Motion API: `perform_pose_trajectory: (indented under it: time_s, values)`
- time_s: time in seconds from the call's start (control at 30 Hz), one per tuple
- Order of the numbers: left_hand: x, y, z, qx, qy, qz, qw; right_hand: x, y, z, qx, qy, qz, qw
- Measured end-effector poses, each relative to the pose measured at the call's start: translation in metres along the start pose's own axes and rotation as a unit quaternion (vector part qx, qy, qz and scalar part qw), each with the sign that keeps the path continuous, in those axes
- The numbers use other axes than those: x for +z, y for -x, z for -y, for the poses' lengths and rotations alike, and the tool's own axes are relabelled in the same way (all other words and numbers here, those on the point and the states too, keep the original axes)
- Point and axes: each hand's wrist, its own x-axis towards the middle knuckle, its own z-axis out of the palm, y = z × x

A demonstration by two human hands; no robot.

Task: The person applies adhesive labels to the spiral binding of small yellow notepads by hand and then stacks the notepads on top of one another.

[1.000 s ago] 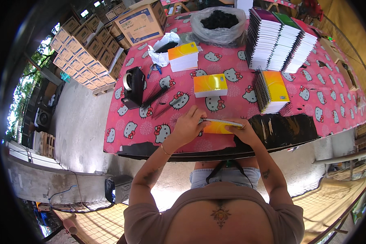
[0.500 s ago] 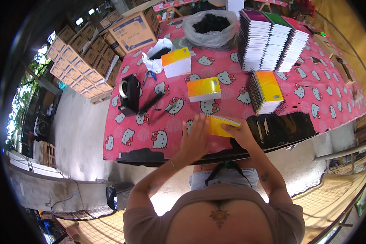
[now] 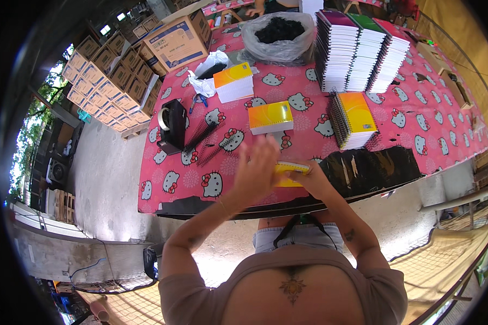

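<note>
My right hand grips a yellow notebook at its right end, near the front edge of the pink patterned table. My left hand is raised just left of the notebook, fingers spread and blurred, touching or hovering at its left side. Black spiral bindings lie left of my hands. A small yellow notebook stack sits beyond them, and a spiral-bound yellow stack stands to the right.
Tall notebook stacks stand at the back beside a clear bag of black coils. A black tape dispenser, blue scissors and another yellow-white stack are at left. Cardboard boxes are piled beyond the table. Black sheeting covers the front edge.
My left hand has lifted off the notebook and spread its fingers, moving up slightly. The right hand keeps hold of the notebook. The view has tilted a little.
</note>
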Motion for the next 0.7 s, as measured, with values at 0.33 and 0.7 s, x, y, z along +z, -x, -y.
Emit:
perform_pose_trajectory:
  time_s: [0.33,0.7]
  values:
    - [0.010,0.002,-0.031,0.006,0.120,-0.005,0.993,-0.005,-0.010,-0.007,-0.026,0.033,-0.003,0.999]
    - [0.015,-0.013,0.006,-0.029,0.211,-0.079,0.974,-0.011,-0.011,-0.031,-0.057,0.067,0.021,0.996]
